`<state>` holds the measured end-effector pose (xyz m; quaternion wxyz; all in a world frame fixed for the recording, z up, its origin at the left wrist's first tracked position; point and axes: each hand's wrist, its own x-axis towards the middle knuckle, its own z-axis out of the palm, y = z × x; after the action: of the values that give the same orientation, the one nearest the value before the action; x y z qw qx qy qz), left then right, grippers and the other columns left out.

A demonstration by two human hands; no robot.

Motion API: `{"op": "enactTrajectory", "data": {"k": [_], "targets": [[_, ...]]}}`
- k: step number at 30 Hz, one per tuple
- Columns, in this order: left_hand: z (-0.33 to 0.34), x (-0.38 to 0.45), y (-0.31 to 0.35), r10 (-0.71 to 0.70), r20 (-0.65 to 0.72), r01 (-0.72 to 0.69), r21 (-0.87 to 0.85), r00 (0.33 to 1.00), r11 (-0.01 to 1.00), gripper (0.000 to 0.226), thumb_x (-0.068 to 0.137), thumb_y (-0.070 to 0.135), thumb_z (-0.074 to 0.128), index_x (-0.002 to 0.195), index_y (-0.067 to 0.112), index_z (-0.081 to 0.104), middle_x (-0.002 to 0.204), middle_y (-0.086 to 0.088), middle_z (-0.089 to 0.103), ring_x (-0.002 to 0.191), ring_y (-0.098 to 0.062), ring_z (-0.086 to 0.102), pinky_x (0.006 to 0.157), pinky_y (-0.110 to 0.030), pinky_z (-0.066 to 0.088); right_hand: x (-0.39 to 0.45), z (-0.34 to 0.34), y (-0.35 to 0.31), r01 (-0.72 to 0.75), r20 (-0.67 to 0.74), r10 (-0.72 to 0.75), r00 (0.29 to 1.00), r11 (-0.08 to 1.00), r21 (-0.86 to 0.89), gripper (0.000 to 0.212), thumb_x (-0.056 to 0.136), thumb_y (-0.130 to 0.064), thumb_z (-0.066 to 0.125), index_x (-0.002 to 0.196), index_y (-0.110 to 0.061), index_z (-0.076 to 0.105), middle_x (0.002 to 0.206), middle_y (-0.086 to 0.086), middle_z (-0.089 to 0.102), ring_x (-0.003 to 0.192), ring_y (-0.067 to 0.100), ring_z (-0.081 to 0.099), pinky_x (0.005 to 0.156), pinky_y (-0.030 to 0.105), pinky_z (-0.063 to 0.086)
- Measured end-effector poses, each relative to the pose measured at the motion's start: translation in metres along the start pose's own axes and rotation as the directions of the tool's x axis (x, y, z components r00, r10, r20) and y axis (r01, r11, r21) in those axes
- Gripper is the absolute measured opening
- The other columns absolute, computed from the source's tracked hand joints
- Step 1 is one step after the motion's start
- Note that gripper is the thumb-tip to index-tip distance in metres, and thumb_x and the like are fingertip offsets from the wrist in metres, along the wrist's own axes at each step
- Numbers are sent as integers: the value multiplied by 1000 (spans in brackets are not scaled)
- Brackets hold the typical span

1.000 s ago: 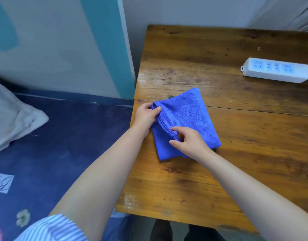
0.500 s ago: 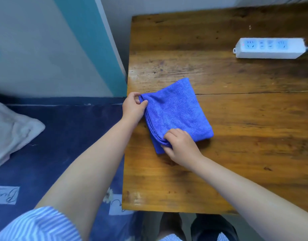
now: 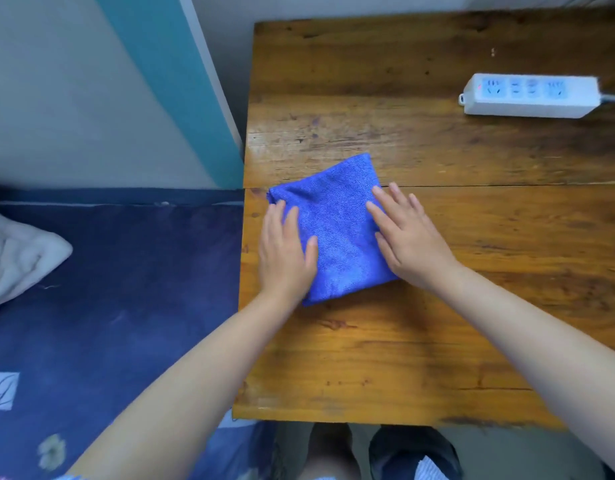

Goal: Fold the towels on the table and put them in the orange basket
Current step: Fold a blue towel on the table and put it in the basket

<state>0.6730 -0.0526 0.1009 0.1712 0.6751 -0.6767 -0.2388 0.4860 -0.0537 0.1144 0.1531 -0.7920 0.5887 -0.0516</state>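
Palms lay flat on the blue towel [image 3: 337, 230], which sat folded into a compact square near the left edge of the surface [image 3: 437, 341], one corner pointing toward the far side. The left hand [image 3: 285, 251] covered the towel's left side and the right hand [image 3: 410, 237] its right side, fingers [image 3: 380, 213] of both straight and a little spread, gripping nothing. Held that way, the hands seemed to be pressing the layers down so that the fold would keep its shape before the towel was lifted. A white power strip [image 3: 528, 97] lay well apart, near the far right corner. No orange basket showed in view, so what it held could not be told; the towel was not yet in it.
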Motion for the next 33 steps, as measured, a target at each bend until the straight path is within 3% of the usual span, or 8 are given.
{"op": "enactTrajectory", "data": {"k": [6,12,18,21,23,25,28,33], "targets": [[35,-23,7,90,230,-169,352,969,921,60,94,36,38,143,3,24,154,-14,14,143,-30,7,115,-48,2,58,22,3,93,96,-78,992,982,-167,53,97,-31,29,145,-13,14,156,5,2,144,24,-2,114,36,-8],[37,-19,-18,141,237,-215,323,961,922,64,85,38,40,140,7,32,150,-13,26,140,-32,22,114,-48,14,69,41,20,-70,77,70,995,998,2,52,97,-32,32,145,-19,17,156,2,5,144,21,-1,115,41,0],[38,-19,-24,120,277,-207,309,953,928,65,93,40,39,146,13,12,156,-6,4,145,-22,-1,114,-36,-7,45,22,51,-269,95,259,961,956,119,53,97,-27,33,144,-11,17,155,11,6,144,26,2,115,39,2],[37,-20,-19,70,291,-178,363,954,915,66,93,41,38,147,14,10,156,-6,2,145,-20,-1,114,-40,-8,4,7,42,63,-70,-60,996,998,32,49,82,-23,53,123,3,52,135,28,45,128,42,39,107,53,27],[29,-21,-10,112,230,-201,415,967,887,61,91,41,44,141,7,32,149,-15,30,138,-27,29,114,-48,11,-24,6,36,285,-77,-295,953,952,-112,42,70,-28,62,102,-2,67,111,22,65,107,40,60,93,61,36],[25,-25,-3,268,91,-277,488,959,828,54,82,43,45,114,3,63,108,-19,65,97,-31,65,98,-44,39,-42,8,36,389,52,-386,921,902,-188,42,60,-26,72,100,-10,70,106,17,68,100,36,65,87,63,40],[23,-41,8,391,53,-353,554,919,754,49,73,49,49,92,9,72,80,-6,69,67,-22,67,75,-33,32,-41,9,47,465,111,-452,885,858,-220,48,52,-5,75,100,-13,72,105,15,70,94,34,67,77,52,52],[34,-61,24,172,85,-191,537,981,822,63,40,42,88,91,8,72,85,-8,71,73,-22,69,73,-31,31,-14,-2,50,643,70,-641,764,751,-151,30,81,0,44,84,-5,73,82,14,72,69,29,69,56,30,57]]}}
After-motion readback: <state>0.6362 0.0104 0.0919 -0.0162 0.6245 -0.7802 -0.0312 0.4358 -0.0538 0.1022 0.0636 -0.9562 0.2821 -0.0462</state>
